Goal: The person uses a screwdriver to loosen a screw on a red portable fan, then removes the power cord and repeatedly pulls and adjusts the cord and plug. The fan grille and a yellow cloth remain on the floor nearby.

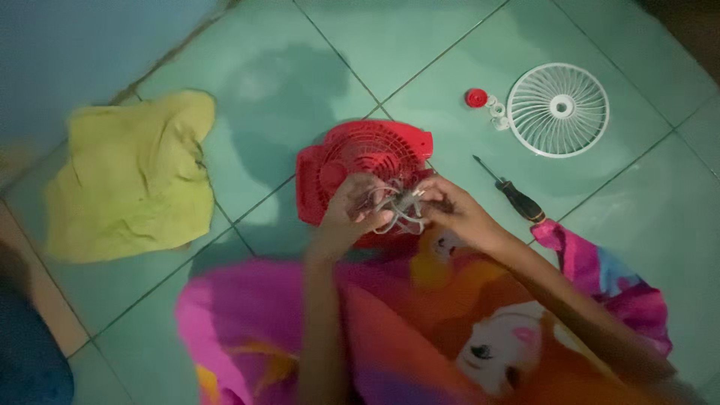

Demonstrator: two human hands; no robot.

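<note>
While we look down at the floor tiles [465, 45], we see a small red fan body [360, 161] propped in front of us, with our 2 hands meeting at its lower edge. Our left hand [352, 214] has its grip curled around a pale, looped part [401, 206] that may be a small blade piece or a tangle of wire; blur keeps us from telling which. Our right hand [454, 210] pinches the same pale part from the other side, fingers closed on it. We judge the fan to be well into being taken apart: a white round grille [558, 109] lies flat on the tiles, well apart from the body, and beside it sit a red cap [475, 97] and some small white rings [496, 111], all loose. A screwdriver [510, 191] with a dark handle rests on the floor between the grille and our right arm, untouched. A yellow-green cloth [131, 176] lies crumpled to the left. What seems left is the piece still in our fingers at the red body; whether it is free or attached we cannot tell.
</note>
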